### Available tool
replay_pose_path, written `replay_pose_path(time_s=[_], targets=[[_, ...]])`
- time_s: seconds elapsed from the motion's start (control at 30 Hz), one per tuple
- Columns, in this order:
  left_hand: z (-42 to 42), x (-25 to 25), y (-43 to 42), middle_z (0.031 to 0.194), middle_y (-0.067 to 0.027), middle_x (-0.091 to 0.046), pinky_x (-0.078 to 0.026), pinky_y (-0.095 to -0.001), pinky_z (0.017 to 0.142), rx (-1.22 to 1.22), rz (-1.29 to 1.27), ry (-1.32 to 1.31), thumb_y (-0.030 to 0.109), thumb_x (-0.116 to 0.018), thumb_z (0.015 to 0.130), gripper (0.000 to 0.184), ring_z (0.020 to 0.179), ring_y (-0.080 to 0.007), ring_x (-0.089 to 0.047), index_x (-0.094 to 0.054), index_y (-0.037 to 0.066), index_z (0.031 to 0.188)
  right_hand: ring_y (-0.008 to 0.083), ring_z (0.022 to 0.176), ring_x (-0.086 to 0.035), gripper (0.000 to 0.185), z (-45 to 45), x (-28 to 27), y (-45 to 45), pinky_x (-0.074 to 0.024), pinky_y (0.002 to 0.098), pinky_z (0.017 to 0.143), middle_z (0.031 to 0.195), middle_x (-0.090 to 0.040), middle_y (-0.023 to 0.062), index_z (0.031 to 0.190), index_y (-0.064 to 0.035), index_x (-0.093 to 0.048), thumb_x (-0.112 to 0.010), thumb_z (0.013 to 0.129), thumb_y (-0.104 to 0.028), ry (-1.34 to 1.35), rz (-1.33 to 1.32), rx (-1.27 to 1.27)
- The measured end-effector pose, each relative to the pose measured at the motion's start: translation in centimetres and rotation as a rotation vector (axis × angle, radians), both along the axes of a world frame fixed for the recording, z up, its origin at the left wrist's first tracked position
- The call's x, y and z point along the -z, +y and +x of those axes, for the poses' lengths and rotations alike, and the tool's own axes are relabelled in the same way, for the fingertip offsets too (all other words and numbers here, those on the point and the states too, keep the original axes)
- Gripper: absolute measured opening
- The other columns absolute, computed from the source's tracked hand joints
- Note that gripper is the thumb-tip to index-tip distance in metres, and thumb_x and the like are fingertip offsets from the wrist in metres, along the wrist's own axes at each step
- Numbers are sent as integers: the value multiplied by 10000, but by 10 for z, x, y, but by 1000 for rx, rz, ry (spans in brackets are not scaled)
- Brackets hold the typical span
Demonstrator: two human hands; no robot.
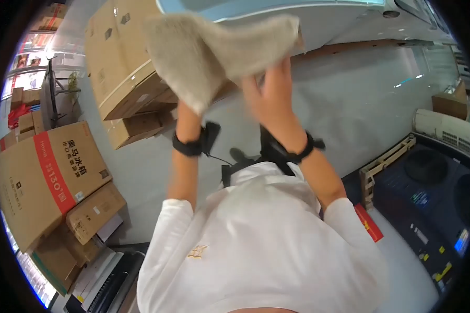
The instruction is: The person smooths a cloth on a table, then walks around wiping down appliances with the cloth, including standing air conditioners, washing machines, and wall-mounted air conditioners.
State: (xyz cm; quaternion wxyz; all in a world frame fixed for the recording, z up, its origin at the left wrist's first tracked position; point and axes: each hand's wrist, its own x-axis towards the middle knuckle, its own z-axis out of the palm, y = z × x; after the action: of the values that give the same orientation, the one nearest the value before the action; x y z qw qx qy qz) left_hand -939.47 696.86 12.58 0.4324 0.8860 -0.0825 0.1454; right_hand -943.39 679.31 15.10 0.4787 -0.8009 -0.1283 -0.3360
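A beige cloth point(193, 57), slightly blurred, is held up in front of me at the top middle of the head view. My right hand point(273, 96) pinches its right part from below, with the fingers closed on the fabric. The other side of the cloth drapes over my left hand point(190, 112), which holds it up; its fingers are hidden and only the wrist end shows. Just beyond the cloth is a white and light blue surface point(339, 23), which the cloth partly overlaps in view.
Big cardboard boxes point(117, 57) stand at the upper left, and a printed carton point(52, 177) sits on smaller boxes at the left. To the right are a dark unit point(428, 193) beside a wooden pallet frame point(368, 182) and a white appliance point(441, 128). Grey floor point(350, 94) lies between.
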Motion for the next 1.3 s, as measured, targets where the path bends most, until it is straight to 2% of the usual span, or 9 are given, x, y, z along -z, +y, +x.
replay_pose_path(time_s=[0.2,0.5,0.6,0.7,0.83,0.93,1.0,1.2,1.3], targets=[[173,36,-46,1509,-158,-494,-291,-617,1158,-267,718,-233,350,-751,820,714,1463,-400,-372,-557,84,1454,425,1367,-483,485,203,72,-62,-376,555,1143,1465,-523,260,1373,-67,-584,-627,919,-232,4,-503,212],[138,25,-38,1498,-183,-500,-396,-592,1089,-167,594,-177,409,-764,814,684,1420,-417,-431,-612,80,1394,409,1357,-495,408,199,56,-141,-364,556,1121,1379,-587,235,1218,-39,-660,-701,886,-273,119,-703,-21],[164,3,-27,1491,-205,-508,-454,-566,1038,-221,900,12,427,-705,855,588,1342,-453,-504,-646,61,1311,432,1378,-471,427,237,67,-150,-348,578,1134,1390,-572,255,1244,-60,-659,-684,902,-313,100,-730,42],[235,1,2,1330,-247,-630,-516,-562,947,-187,732,263,441,-614,923,500,1177,-487,-618,-639,77,1266,472,1385,-447,446,275,62,-132,-339,601,1133,1392,-566,275,1272,-79,-655,-659,917,-350,123,-730,145],[267,-12,11,944,-289,-724,-534,-601,811,-252,545,170,430,-520,999,436,895,-489,-700,-586,130,1308,516,1390,-419,524,281,45,-97,-311,625,1151,1476,-493,289,1389,-129,-609,-648,927,-376,181,-829,192],[231,-34,-10,991,-277,-718,-538,-571,822,-387,575,351,361,-598,960,391,933,-480,-697,-614,127,1272,523,1394,-409,559,251,50,-99,-295,618,1170,1534,-432,289,1461,-179,-564,-650,938,-358,129,-766,61],[202,-4,-5,1106,-237,-679,-520,-530,892,-330,807,222,266,-681,899,375,1013,-445,-662,-659,129,1248,519,1394,-411,576,233,46,-118,-297,612,1177,1565,-395,288,1494,-208,-538,-650,946,-350,195,-736,-59],[183,-12,12,1272,-186,-569,-463,-520,980,-45,632,-79,208,-722,865,379,1119,-383,-571,-708,126,1235,492,1385,-444,586,237,20,-166,-430,545,1101,1493,-464,276,1495,-222,-532,-663,951,-395,334,-935,-126],[237,-38,20,1349,-219,-568,-471,-517,1017,9,645,441,343,-690,932,510,1238,-432,-565,-594,180,1407,487,1382,-457,609,279,3,-159,-457,524,1083,1450,-496,274,1505,-224,-518,-673,949,-421,488,-1079,-122]])
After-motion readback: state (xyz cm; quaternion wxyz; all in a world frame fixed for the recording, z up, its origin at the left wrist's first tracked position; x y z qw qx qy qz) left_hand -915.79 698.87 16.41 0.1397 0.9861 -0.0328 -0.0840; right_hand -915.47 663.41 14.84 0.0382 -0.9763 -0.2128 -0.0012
